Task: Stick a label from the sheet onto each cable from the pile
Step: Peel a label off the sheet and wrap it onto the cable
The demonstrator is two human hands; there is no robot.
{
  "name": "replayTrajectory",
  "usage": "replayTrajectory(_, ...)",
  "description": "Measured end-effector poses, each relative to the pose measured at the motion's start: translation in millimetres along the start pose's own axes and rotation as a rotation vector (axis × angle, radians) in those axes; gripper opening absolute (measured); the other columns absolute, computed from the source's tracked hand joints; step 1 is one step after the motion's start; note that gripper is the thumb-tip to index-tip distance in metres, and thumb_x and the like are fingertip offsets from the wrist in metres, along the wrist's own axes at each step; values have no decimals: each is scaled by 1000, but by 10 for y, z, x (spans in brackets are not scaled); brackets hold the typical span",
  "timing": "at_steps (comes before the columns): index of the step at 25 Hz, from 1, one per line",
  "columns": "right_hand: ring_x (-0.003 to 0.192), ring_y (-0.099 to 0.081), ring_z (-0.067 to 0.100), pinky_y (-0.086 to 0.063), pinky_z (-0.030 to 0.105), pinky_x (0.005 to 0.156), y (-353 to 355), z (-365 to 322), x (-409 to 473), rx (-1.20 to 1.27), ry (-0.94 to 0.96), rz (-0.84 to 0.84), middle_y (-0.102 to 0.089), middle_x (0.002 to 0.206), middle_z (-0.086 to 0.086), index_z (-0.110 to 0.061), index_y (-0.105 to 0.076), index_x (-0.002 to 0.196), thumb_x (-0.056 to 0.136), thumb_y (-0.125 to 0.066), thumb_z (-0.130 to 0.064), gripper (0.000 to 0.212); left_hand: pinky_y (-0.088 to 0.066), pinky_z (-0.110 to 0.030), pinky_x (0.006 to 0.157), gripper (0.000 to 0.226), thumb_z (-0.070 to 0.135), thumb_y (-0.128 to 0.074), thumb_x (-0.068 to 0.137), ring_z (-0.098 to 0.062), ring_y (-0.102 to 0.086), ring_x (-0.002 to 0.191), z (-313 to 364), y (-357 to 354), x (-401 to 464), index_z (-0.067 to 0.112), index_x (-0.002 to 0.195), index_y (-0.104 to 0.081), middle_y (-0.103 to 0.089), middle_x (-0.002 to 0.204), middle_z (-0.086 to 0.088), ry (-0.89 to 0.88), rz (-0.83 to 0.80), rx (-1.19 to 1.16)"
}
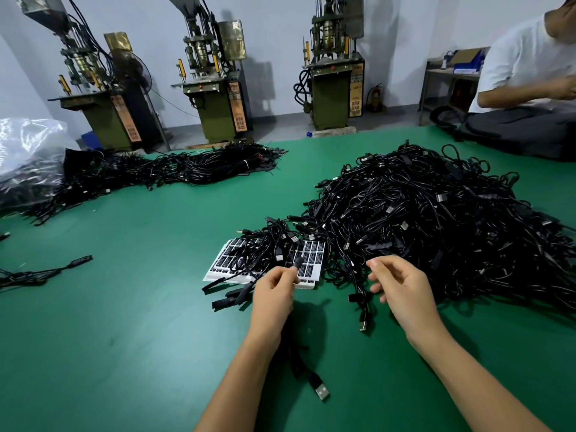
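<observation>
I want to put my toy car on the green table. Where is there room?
Bare green mat lies left of the label sheet, between it and the far bundle of cables. More lies near the front edge, left of the left hand. It is crowded right, under the big cable pile.

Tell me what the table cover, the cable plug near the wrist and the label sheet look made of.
Table cover: likely rubber or vinyl mat, green, matte with a soft sheen. Cable plug: bright metal shell, silvery glint, on a black, probably plastic, body. Label sheet: glossy black stickers on white backing, paper or film, unclear.
</observation>
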State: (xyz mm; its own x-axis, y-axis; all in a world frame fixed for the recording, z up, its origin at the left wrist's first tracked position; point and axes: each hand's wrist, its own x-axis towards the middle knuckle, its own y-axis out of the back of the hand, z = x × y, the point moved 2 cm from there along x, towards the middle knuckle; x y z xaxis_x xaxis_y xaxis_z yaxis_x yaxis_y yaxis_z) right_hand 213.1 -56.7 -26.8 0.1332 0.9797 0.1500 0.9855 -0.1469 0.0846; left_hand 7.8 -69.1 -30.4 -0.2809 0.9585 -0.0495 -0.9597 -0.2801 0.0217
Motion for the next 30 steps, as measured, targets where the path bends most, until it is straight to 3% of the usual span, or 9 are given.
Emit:
replayTrajectory(4,70,-64,4,-44,13,60,-30,-70,20,-120,65,14,-69,79,-4,-25,-68,90,94,-59,-20,12,-23,-17,40,21,12,-51,93,-7,-29,45,-29,87,66,11,75,-63,-45,60,2,13,36,-8)
replayTrajectory(8,74,-66,13,-51,27,66,-195,-129,77,-173,80,-19,-69,74,-3,-24,-69,83,92,-61,-16,14,-26,-16,40,22,13,-48,98,-6,-35,46,-48,63,87,5,97,-69,-49,60,4,30,4,-162)
replayTrajectory(10,74,-66,15,-53,30,70,-293,-167,153,-241,110,-41,-68,73,-3,-21,-69,83,92,-60,-18,13,-27,-17,40,25,18,-50,98,-5,-39,48,-52,58,95,3,97,-71,-52,61,5,80,-29,-274)
replayTrajectory(13,70,-61,10,-48,16,64,-452,-208,286,-371,197,-71,-66,73,-8,-19,-69,86,92,-59,-19,11,-33,-16,42,14,13,-57,93,-7,-48,52,-32,87,111,8,91,-70,-58,64,3,141,-40,-375)
replayTrajectory(15,75,-60,8,-47,18,68,-558,-215,354,-502,300,-111,-66,82,-8,-18,-70,93,91,-60,-18,10,-40,-17,46,9,9,-60,92,-10,-55,58,-34,118,101,11,87,-67,-62,67,0,81,34,-242)
replayTrajectory(17,91,-58,14,-47,27,80,-655,-180,414,-696,419,-164,-64,98,-4,-16,-69,104,93,-57,-19,17,-45,-20,52,6,12,-61,93,-13,-60,64,-36,128,59,14,89,-66,-66,71,1,-100,140,107)
replayTrajectory(20,111,-47,17,-38,29,94,-773,-59,484,-951,534,-312,-59,118,-4,-20,-63,119,96,-52,-26,27,-50,-28,73,5,14,-62,92,-15,-63,78,-44,72,-15,14,95,-67,-68,84,1,-309,236,435)
replayTrajectory(24,112,-44,15,-35,31,95,-778,28,513,-988,462,-371,-59,116,-10,-28,-63,118,94,-51,-41,30,-47,-34,83,13,7,-56,93,-20,-62,90,-57,55,18,10,101,-65,-68,95,-3,-307,306,467)
replayTrajectory(30,103,-44,19,-34,32,84,-890,-54,561,-1017,339,-373,-55,98,-8,-31,-69,100,87,-62,-41,18,-38,-15,69,15,5,-58,92,-11,-60,79,-52,8,23,12,103,-66,-67,86,8,-334,287,485)
